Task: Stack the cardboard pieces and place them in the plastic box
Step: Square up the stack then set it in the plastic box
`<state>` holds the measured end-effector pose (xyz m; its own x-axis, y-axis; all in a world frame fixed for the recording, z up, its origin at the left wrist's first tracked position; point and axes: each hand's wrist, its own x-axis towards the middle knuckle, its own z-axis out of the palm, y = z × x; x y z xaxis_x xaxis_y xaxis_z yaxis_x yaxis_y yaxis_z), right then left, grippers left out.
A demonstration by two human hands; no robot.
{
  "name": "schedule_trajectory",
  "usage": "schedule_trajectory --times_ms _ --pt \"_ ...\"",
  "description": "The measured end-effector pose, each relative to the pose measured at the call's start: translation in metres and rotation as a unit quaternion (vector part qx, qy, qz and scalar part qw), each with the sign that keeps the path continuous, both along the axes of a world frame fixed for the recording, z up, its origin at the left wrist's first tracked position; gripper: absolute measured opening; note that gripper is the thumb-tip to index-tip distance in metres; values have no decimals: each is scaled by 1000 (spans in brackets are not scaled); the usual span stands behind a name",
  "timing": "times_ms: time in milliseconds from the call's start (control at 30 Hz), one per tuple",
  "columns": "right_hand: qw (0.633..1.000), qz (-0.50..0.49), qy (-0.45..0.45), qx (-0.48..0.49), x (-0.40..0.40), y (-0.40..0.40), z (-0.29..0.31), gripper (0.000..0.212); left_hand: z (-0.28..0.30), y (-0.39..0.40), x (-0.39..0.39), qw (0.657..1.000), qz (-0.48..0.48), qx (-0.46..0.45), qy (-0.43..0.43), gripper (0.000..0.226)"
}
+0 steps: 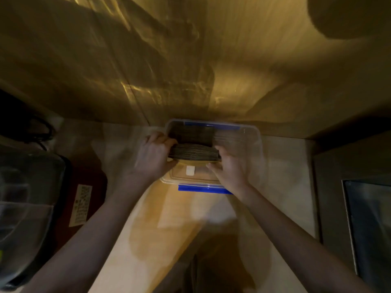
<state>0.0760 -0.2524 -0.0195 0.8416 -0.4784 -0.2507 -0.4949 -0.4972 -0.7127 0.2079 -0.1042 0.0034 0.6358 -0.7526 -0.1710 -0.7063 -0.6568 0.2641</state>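
Observation:
A stack of cardboard pieces (195, 152) is squeezed between both hands, its layered edges facing me. My left hand (153, 154) grips its left end and my right hand (229, 168) grips its right end. The stack hangs over the open clear plastic box (247, 140), which has blue clips on its far and near rims. Part of the stack's lower side sits inside the box opening. A white label shows through the box's near wall. The box stands on a light wooden table (169, 218) against the wall.
A dark bag (27, 208) and a maroon item with a white printed label (81, 205) lie at the left. A dark framed panel (368, 225) stands at the right. The wall (232, 60) rises just behind the box.

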Motion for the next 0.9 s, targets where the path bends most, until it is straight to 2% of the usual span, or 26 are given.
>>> schedule_trajectory --times_ms 200,333,533,667,767,900 --pt "997 1 58 42 12 0 -15 41 -18 -8 4 998 -10 26 -51 42" --pt "996 -3 73 59 19 2 -15 37 -29 -8 4 999 4 28 -42 41" --pt "988 -31 98 113 15 0 -12 40 -27 -5 0 998 15 5 -56 50" --pt "978 -63 85 179 15 -3 -7 33 -24 0 -8 998 37 -14 -52 60" --pt "952 -158 42 260 18 -2 -6 29 -29 1 -11 999 24 9 -24 64" --pt "883 -266 41 385 31 7 -10 37 -40 0 -12 997 46 -5 59 68"
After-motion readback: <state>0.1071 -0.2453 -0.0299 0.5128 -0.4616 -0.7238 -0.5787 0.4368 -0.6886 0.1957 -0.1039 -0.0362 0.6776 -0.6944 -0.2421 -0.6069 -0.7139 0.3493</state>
